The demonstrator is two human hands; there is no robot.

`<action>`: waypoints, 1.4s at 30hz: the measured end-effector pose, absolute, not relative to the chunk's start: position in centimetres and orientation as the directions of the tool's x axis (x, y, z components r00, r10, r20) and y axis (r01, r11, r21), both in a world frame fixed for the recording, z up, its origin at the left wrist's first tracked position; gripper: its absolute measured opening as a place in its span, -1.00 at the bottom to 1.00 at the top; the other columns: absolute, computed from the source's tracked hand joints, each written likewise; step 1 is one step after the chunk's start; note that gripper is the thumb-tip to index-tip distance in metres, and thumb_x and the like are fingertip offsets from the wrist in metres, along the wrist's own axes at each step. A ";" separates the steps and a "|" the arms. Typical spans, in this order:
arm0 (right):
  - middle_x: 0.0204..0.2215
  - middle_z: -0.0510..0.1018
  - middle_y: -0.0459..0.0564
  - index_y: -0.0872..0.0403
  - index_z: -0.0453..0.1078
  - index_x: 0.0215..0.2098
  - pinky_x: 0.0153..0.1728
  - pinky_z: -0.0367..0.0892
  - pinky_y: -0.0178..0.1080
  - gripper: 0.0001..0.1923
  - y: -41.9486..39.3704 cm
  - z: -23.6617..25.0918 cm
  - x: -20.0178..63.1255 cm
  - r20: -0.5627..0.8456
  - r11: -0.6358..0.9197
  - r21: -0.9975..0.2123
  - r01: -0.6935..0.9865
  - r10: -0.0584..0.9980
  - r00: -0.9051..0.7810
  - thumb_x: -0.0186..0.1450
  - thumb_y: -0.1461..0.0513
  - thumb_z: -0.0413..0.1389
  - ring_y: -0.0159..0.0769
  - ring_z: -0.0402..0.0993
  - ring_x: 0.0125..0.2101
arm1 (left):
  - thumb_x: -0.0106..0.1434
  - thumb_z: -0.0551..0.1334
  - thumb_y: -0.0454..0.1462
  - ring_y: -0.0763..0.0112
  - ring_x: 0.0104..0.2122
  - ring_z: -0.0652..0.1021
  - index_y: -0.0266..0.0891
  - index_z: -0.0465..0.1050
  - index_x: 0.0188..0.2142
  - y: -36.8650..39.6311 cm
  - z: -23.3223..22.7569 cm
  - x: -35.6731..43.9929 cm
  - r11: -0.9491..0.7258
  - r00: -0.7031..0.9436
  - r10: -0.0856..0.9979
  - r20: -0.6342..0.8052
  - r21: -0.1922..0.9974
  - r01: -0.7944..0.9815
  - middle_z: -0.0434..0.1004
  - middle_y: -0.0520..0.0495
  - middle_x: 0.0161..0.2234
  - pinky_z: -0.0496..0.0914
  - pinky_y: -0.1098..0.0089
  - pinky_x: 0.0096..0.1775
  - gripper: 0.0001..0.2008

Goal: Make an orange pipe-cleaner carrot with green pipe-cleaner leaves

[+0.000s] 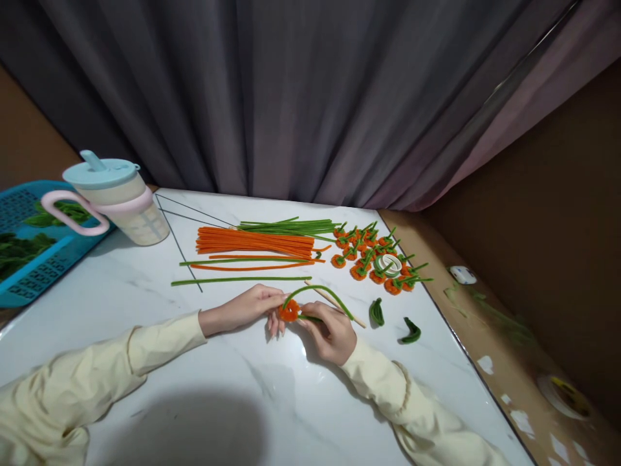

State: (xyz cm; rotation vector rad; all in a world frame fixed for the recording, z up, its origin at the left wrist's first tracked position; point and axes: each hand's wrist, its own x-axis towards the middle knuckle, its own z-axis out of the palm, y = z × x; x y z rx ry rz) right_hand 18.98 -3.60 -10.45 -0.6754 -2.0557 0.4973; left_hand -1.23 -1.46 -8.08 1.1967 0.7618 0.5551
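Step in hand, I judge: winding. My left hand [247, 307] pinches orange flower [290, 311]; right hand [330, 331] grips its green stem [320, 291]. Next calls for tight wrapping.

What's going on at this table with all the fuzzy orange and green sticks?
A person in cream sleeves is working at a white marble table. Both hands meet over a small orange coil: the left hand pinches it while the right hand grips the green stem arching from it. Behind lie a bundle of orange pipe cleaners and green pipe cleaners, with a cluster of finished orange pieces to the right. A lidded cup stands at the left.
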 end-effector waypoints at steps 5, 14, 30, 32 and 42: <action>-0.37 0.57 0.06 0.08 0.28 -0.14 -0.37 0.44 -0.31 -0.82 -3.6 -10.4 19.0 0.623 0.757 -0.579 0.301 0.650 -0.435 0.28 0.35 0.03 -0.29 0.52 -0.38 | 0.33 -0.02 0.01 0.38 -0.62 0.53 -0.38 0.41 -0.41 -1.2 -8.4 -1.5 0.328 0.653 0.721 -0.231 0.944 -0.027 0.58 -0.21 -0.53 0.41 0.41 -0.53 -0.50; -0.44 0.54 0.05 0.13 0.31 -0.19 -0.45 0.39 -0.32 -0.85 -3.6 -10.3 18.9 0.655 0.787 -0.540 0.297 0.615 -0.439 0.27 0.37 0.02 -0.32 0.49 -0.45 | 0.23 0.23 -0.16 0.43 -0.49 0.54 -0.35 0.37 -0.31 -1.6 -7.5 -1.8 0.265 0.701 0.687 -0.191 0.964 0.003 0.57 -0.18 -0.38 0.43 0.39 -0.39 -0.76; -0.23 0.57 0.16 0.25 0.34 -0.05 -0.22 0.32 -0.09 -0.65 -3.2 -8.6 19.4 0.768 0.865 0.107 0.490 0.241 -0.594 0.23 0.43 -0.10 -0.10 0.44 -0.14 | 0.21 0.18 -0.19 0.59 -0.69 0.28 -0.29 0.29 -0.48 -2.0 -7.6 -2.1 0.103 0.712 0.670 -0.210 0.976 0.191 0.31 0.11 -0.68 0.17 0.53 -0.59 -0.78; -0.30 0.58 0.13 0.25 0.33 -0.06 -0.30 0.31 -0.14 -0.67 -3.0 -8.7 19.3 0.732 0.867 0.159 0.471 0.217 -0.646 0.25 0.44 -0.10 -0.18 0.46 -0.28 | 0.19 0.19 -0.22 0.61 -0.67 0.22 -0.27 0.25 -0.52 -2.1 -7.6 -2.2 0.072 0.730 0.651 -0.210 0.974 0.216 0.23 0.15 -0.68 0.10 0.54 -0.59 -0.78; -0.42 0.52 0.13 0.30 0.26 0.04 -0.50 0.26 -0.26 -0.63 -3.6 -9.3 19.2 0.761 0.838 0.052 0.543 0.319 -0.565 0.28 0.45 -0.10 -0.29 0.37 -0.50 | 0.16 0.26 -0.20 0.47 -0.41 0.46 -0.22 0.21 -0.29 -3.4 -7.8 -0.4 0.100 0.449 0.890 -0.079 0.995 -0.023 0.40 0.01 -0.33 0.38 0.40 -0.33 -0.76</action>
